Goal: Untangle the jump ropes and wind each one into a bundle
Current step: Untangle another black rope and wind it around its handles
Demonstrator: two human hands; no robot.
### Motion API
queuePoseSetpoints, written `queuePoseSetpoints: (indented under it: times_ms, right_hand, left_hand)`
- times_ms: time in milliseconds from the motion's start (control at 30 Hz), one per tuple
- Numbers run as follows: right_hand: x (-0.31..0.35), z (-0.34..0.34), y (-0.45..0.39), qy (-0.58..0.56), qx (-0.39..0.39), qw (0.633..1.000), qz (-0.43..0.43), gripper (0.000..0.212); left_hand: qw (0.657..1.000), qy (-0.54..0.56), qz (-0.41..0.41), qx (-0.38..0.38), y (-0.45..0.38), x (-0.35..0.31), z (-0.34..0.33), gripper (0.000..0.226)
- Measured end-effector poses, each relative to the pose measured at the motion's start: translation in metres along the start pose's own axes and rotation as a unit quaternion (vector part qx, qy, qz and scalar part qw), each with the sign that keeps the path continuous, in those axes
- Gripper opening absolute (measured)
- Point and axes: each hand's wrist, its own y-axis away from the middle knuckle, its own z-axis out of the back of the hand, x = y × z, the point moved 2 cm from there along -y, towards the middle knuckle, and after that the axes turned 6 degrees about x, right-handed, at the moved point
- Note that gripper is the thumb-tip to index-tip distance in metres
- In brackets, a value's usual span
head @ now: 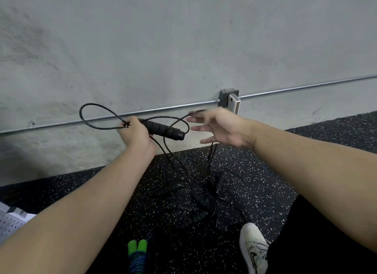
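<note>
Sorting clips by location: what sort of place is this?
Probably a gym or workout room: black speckled rubber flooring, a bare concrete wall with exposed metal conduit, and tangled jump ropes on the floor.

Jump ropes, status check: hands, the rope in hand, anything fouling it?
Left hand grips black handle and cord loop. Right hand open, cord draped over it. Cord trails into tangled pile on floor.

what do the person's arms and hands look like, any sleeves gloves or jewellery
Both forearms are bare up to the frame edge, with no sleeves in view. The left hand and right hand wear no gloves, and no rings, watch or wristband show on either hand or wrist.
</note>
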Motion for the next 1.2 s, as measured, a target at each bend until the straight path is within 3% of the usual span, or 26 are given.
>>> queuePoseSetpoints:
  times_ms: [133, 200, 400, 500, 567, 600, 667, 767, 867, 933, 1067, 1200]
  right_hand:
    - [0.005, -0.002, -0.008, -0.163, -0.008, 0.986, 0.019, 0.039]
    - [0.008, 0.001, -0.013, -0.184, -0.068, 0.98, 0.041, 0.026]
    - [0.0, 0.029, -0.016, -0.192, -0.231, 0.954, 0.006, 0.025]
    - [-0.007, 0.044, -0.016, -0.06, -0.276, 0.959, -0.024, 0.024]
    - [-0.011, 0.055, -0.015, 0.184, -0.286, 0.939, -0.053, 0.027]
    - [-0.014, 0.058, -0.016, 0.309, -0.263, 0.91, -0.078, 0.03]
    - [-0.022, 0.058, -0.016, 0.456, -0.194, 0.856, -0.149, 0.035]
    - [-0.025, 0.049, -0.017, 0.517, -0.154, 0.817, -0.203, 0.037]
    - [-0.024, 0.044, -0.025, 0.549, -0.176, 0.794, -0.193, 0.055]
    - [-0.021, 0.037, -0.028, 0.59, -0.15, 0.775, -0.171, 0.066]
    - [-0.023, 0.008, -0.032, 0.6, -0.04, 0.79, -0.122, 0.06]
    - [-0.039, -0.02, -0.035, 0.552, 0.131, 0.816, -0.114, 0.057]
  left_hand:
    - [0.999, 0.005, -0.002, -0.033, -0.007, -0.006, 0.002, 0.005]
    - [0.999, -0.006, -0.009, -0.048, -0.008, -0.009, 0.003, 0.006]
    - [0.997, -0.001, 0.018, -0.072, -0.021, -0.025, 0.017, 0.025]
    - [0.999, -0.013, 0.022, -0.034, -0.02, -0.036, 0.011, 0.032]
    - [0.999, -0.001, 0.033, -0.005, -0.018, -0.042, 0.004, 0.034]
    - [0.999, 0.013, 0.04, 0.013, -0.014, -0.044, 0.0, 0.032]
    - [0.996, 0.039, 0.059, 0.054, -0.006, -0.049, -0.011, 0.026]
    - [0.986, 0.065, 0.092, 0.124, 0.008, -0.05, -0.025, 0.026]
    - [0.977, 0.09, 0.107, 0.163, 0.014, -0.052, -0.036, 0.027]
    - [0.971, 0.103, 0.112, 0.182, 0.02, -0.054, -0.042, 0.028]
    - [0.962, 0.116, 0.128, 0.213, 0.027, -0.056, -0.05, 0.03]
    - [0.96, 0.122, 0.127, 0.218, 0.028, -0.061, -0.05, 0.028]
